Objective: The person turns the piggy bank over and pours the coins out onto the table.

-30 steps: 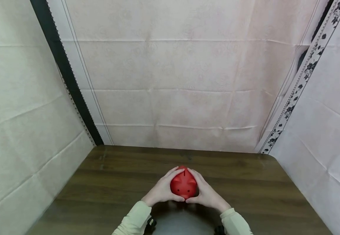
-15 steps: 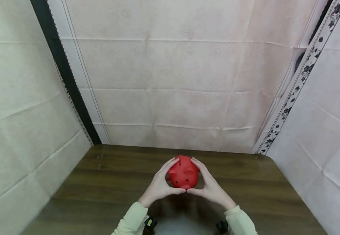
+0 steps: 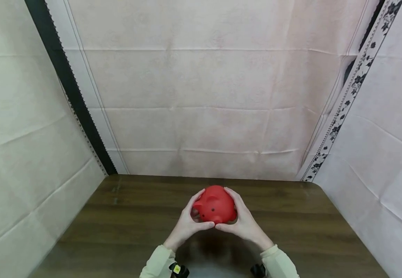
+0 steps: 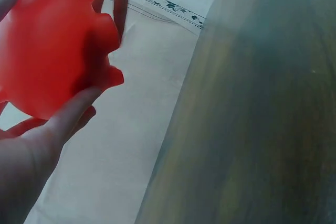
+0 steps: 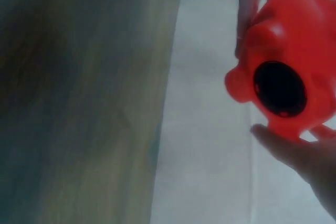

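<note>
A round red piggy bank is held up between both hands, over the table. My left hand grips its left side, thumb below and fingers curled along the upper side. Opposite it, my right hand grips the right side in the same way, and the two thumb tips nearly meet beneath. In the head view the pig's face points to the lower left. Stubby feet stick out from the piggy bank in the left wrist view. From the right wrist, a black round plug shows on its underside.
The brown wooden table spreads under the hands. White cloth hangs behind it, with more cloth on the left and right sides. A floral border strip runs down the right corner.
Both hands have raised the piggy bank away from the body and closer to the camera. Its face has turned from pointing at the person toward the lower left, and the coin slot has gone from view.
</note>
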A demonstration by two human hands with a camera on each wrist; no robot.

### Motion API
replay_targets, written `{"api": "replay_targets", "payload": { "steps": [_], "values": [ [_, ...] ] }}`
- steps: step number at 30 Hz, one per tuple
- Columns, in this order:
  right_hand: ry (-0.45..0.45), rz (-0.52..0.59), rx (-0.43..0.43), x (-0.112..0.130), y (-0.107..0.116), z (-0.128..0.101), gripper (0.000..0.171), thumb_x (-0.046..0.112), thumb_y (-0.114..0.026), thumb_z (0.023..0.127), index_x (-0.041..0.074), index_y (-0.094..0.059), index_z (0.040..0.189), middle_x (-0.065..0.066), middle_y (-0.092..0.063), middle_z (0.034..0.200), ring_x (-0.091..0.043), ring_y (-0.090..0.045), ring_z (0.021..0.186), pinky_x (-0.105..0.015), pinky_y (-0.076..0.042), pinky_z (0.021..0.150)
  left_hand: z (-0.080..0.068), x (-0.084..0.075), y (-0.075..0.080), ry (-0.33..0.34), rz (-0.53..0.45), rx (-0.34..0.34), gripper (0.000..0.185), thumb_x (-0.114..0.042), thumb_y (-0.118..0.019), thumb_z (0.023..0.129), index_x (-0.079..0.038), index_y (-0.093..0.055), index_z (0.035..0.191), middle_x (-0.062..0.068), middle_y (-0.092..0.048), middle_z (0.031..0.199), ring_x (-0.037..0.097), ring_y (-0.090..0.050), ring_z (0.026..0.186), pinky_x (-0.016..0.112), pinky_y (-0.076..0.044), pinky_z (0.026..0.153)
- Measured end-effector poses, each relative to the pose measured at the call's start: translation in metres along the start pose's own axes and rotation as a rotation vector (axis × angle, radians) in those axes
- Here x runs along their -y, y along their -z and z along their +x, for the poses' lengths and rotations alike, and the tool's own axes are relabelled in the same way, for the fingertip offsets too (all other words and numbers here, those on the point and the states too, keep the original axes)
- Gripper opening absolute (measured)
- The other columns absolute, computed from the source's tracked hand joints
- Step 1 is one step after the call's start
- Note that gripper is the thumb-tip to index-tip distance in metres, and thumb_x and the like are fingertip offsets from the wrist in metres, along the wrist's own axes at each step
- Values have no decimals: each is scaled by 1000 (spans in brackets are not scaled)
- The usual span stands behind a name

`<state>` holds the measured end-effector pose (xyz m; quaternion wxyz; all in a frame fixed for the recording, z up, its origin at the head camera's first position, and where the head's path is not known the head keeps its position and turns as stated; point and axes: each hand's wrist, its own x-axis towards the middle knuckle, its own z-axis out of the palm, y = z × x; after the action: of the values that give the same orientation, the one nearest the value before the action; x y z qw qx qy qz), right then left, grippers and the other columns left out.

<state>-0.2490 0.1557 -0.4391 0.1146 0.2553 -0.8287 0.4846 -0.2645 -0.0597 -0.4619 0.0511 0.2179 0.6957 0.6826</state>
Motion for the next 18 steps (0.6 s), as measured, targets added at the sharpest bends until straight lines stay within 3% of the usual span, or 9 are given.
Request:
{"api": "replay_targets", "payload": {
  "steps": [4,9,18],
  "values": [
    [25,-31,-15,-5,0,-1,95,25,-88,69,25,-33,147,0,-40,147,-24,-48,127,-29,-55,89,0,3,-1,28,-14,30,88,-20,-82,76,-40,-30,145,0,-41,145,26,-53,120,38,-55,94],
    [60,-116,3,-6,5,-6,93,34,-86,70,29,-34,147,0,-36,152,-26,-43,132,-32,-56,88,0,3,-1,32,90,55,89,-26,-83,75,-37,-29,146,-2,-40,147,27,-50,124,36,-55,94],
    [195,-347,136,-1,11,-9,97,33,-87,69,27,-34,150,-2,-32,155,-24,-33,135,-35,-58,83,-5,-2,-7,35,247,91,86,-35,-82,76,-51,-32,143,-3,-41,148,27,-46,127,36,-56,90]
  ]
}}
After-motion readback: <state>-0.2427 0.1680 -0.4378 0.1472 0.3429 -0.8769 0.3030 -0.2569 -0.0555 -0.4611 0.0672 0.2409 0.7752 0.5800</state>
